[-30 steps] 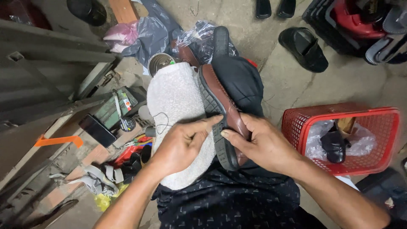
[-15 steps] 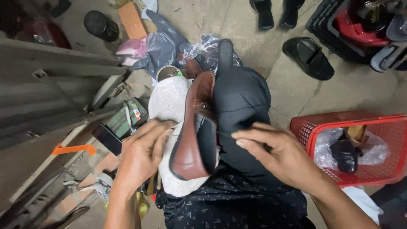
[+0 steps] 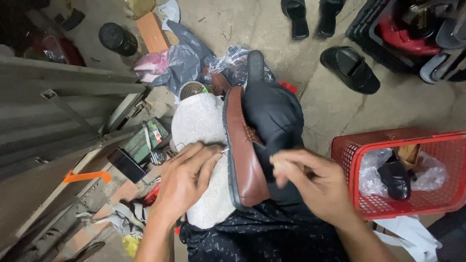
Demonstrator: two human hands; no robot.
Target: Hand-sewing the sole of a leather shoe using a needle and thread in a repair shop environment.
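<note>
Fingers of the left hand pinch a thin needle at the sole edge of the brown leather loafer, propped steady between pale fleecy cloth and knee, while the right hand hovers blurred, grip unclear.

At frame centre a brown, smooth, faintly glossy leather loafer with a dark matt rubber sole lies on a nubbly grey-white towel cloth, while at right a red plastic mesh basket holds crinkled clear plastic film, and rough grey concrete floor surrounds them.
</note>
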